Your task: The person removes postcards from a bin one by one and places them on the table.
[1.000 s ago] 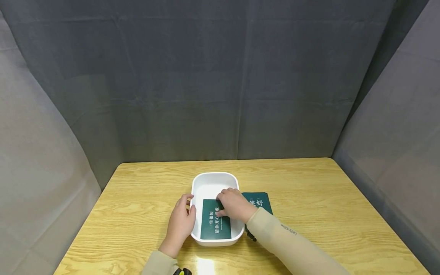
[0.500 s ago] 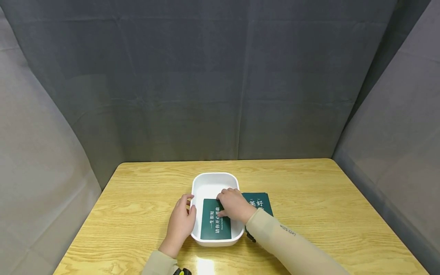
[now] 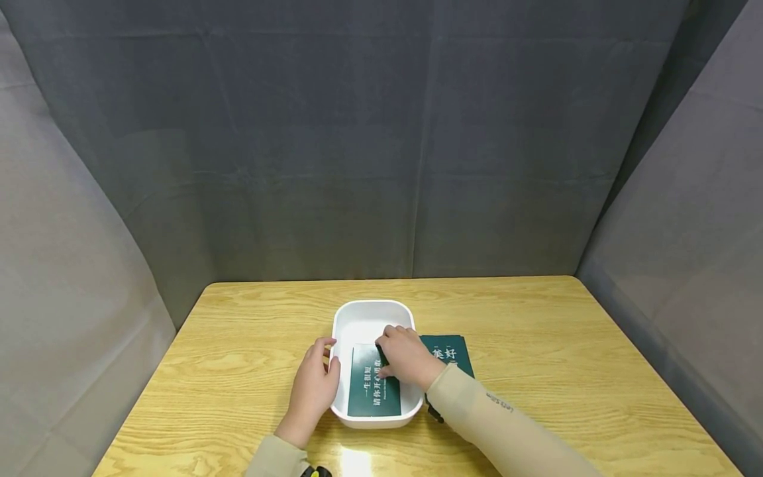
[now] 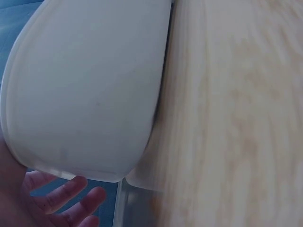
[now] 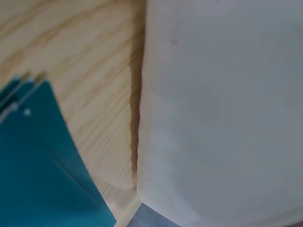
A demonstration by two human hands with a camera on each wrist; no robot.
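**A:** ok going left to right, what's the left hand (image 3: 312, 389) doing? It sits lower centre of the head view, just left of the white tub (image 3: 365, 317).

**B:** It's flat against the tub's left outer wall, thumb up at the rim. Fingers look relaxed, more bracing the tub than closing on anything. The left wrist view just shows the tub's pale side (image 4: 90, 90) filling the upper left, a few fingertips (image 4: 71, 198) at the bottom left, and wood grain on the right.

**A:** And inside the tub?

**B:** A dark green card (image 3: 369, 392) with white lettering, lying in the near half of the tub, lower centre of the frame. Its far edge looks lifted a bit where the right hand (image 3: 407, 358) is.

**A:** So the right hand has it?

**B:** Looks like it. Fingers curled over the card's top right corner, pinching that edge. The sleeve (image 3: 495, 424) runs off to the lower right.

**A:** Anything right of the tub?

**B:** More green cards (image 3: 448, 351) on the desk (image 3: 566, 344), just beside the tub's right wall, partly under the forearm. The right wrist view shows them (image 5: 42, 175) at lower left, fanned, with the tub wall (image 5: 222, 109) filling the right.
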